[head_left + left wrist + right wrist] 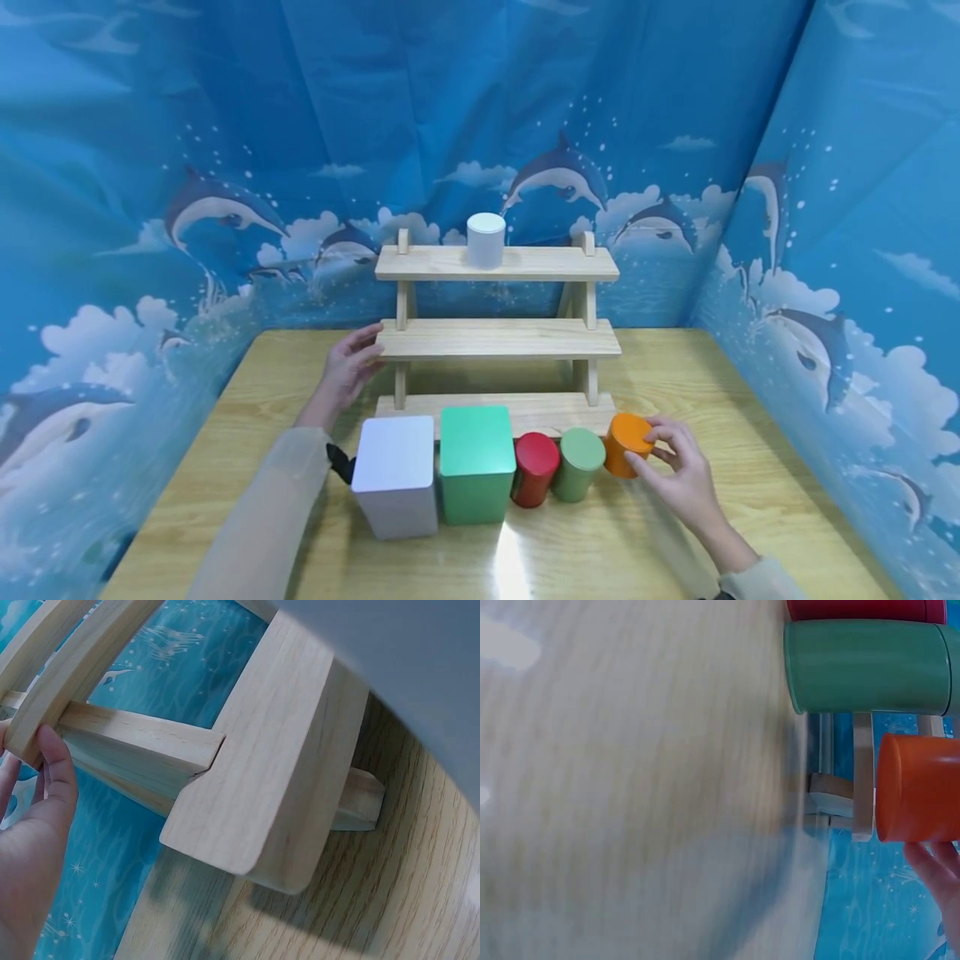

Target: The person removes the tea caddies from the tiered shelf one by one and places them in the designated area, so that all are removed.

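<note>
Head view, lower right: the right hand [678, 475] pinches the orange cylinder [626, 446]. Left wrist, left edge: the left hand [34, 847] pinches a shelf [56, 694]. Right wrist, right edge: the cylinder, above the bench [630, 787], looks light, stiff, smooth; best gripped mid-side.

Three-tier stand [498, 337]: pale wood, smooth, fine-grained. Orange canister [628, 446] before stand's right end: smooth, soft sheen. Green box [476, 442] before stand: smooth, satin. Tabletop [660, 375] beneath stand: wood-grained, glossy. Dolphin-print backdrop [450, 108] behind stand: creased, cloth-like.
</note>
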`<move>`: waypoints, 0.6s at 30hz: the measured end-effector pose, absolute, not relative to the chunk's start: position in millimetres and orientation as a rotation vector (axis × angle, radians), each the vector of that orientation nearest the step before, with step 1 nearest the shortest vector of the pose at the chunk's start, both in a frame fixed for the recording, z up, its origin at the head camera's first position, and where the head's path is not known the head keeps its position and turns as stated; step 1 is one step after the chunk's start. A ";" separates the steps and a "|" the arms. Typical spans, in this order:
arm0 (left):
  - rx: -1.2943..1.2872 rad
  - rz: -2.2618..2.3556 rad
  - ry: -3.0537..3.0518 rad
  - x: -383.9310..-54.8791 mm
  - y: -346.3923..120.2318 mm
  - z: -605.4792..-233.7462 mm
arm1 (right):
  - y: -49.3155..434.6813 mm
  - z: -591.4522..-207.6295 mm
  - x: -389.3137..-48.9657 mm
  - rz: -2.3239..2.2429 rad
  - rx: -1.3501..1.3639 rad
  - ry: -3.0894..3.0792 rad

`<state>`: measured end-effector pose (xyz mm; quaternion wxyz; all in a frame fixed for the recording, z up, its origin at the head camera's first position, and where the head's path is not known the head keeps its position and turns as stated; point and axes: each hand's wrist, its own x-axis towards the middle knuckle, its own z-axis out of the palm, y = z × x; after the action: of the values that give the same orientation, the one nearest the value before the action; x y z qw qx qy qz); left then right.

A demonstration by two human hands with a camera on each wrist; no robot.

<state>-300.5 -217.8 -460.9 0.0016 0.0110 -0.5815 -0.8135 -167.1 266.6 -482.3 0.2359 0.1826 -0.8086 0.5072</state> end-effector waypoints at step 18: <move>0.041 -2.569 -1.827 -298.8 -218.3 -459.8 | 255.0 -474.2 -146.5 1.351 0.495 -2.307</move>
<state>-298.8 -218.3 -459.8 -0.0055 0.0132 -0.5796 -0.8148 -146.5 255.0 -474.2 0.2099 0.1779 -0.8295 0.4860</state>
